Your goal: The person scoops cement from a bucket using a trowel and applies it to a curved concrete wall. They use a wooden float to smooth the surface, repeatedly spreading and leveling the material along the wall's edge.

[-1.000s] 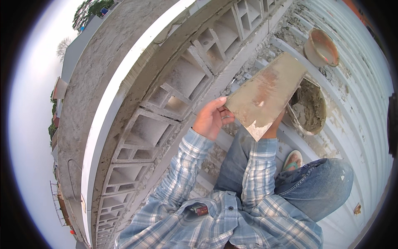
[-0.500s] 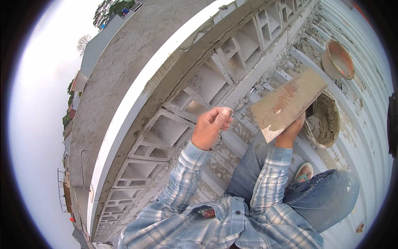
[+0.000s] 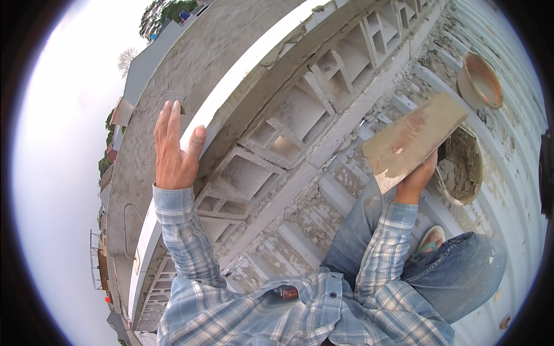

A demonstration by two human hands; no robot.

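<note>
My left hand [image 3: 176, 151] is raised over the long white edge strip [image 3: 222, 109] of the wall, fingers stretched upward and thumb apart. Its fingertips lie over the rough grey cement surface [image 3: 190, 69] beyond the strip; whether they touch it I cannot tell. A small dark bit shows beside the fingertips. My right hand [image 3: 416, 180] is closed round the underside of a plastering float [image 3: 412, 135], whose flat face is turned up and smeared with mortar. Most of those fingers are hidden beneath it. Just right of this hand stands a bucket of wet mortar [image 3: 461, 167].
Hollow patterned blocks [image 3: 300, 115] run in a row below the strip. An orange-rimmed bucket [image 3: 479, 81] stands farther off on the ribbed metal roofing [image 3: 513, 144], where mortar crumbs lie scattered. A bent wire [image 3: 128, 230] rests against the cement surface at left.
My left hand has swung left and up from in front of the blocks to the white strip, its curled fingers now spread. The float stays in my right hand; the view has shifted slightly.
</note>
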